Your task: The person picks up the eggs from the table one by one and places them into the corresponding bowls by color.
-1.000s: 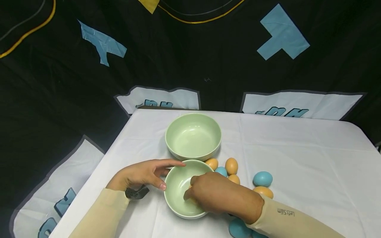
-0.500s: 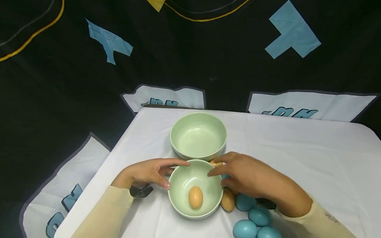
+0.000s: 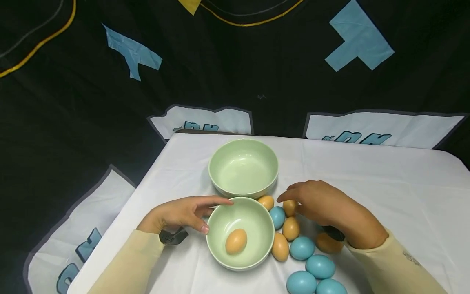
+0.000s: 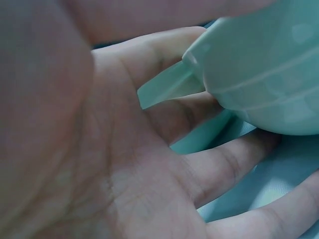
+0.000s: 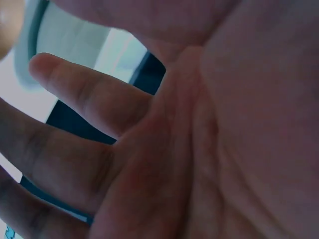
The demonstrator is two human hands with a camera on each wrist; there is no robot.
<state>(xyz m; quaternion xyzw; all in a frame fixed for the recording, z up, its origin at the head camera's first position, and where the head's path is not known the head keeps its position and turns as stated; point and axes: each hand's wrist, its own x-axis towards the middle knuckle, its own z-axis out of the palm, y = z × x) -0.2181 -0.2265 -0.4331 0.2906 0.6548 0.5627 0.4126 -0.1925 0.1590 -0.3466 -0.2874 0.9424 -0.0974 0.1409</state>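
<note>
In the head view my left hand [image 3: 180,214] rests on the left rim of the smaller green bowl [image 3: 258,232], thumb and fingers spread loosely. The left wrist view shows these fingers [image 4: 234,162] nearly straight along the bowl's outer wall. One brown egg [image 3: 236,241] lies inside that bowl. To the right, my right hand [image 3: 327,206] hovers palm down, its fingertips beside another brown egg [image 3: 290,207], which they partly hide. Whether they touch it I cannot tell. In the right wrist view the fingers [image 5: 89,92] are stretched out with nothing gripped.
A larger green bowl [image 3: 243,167] stands directly behind the smaller one. Several brown eggs [image 3: 280,247] and blue eggs [image 3: 320,266] lie loose to the right of the smaller bowl, on the white cloth [image 3: 385,196]. A black curtain [image 3: 235,73] hangs behind the table.
My right hand released the brown egg in the smaller bowl, then moved out to the right, over the loose eggs. The egg has rolled slightly leftward. My left hand stays at the rim.
</note>
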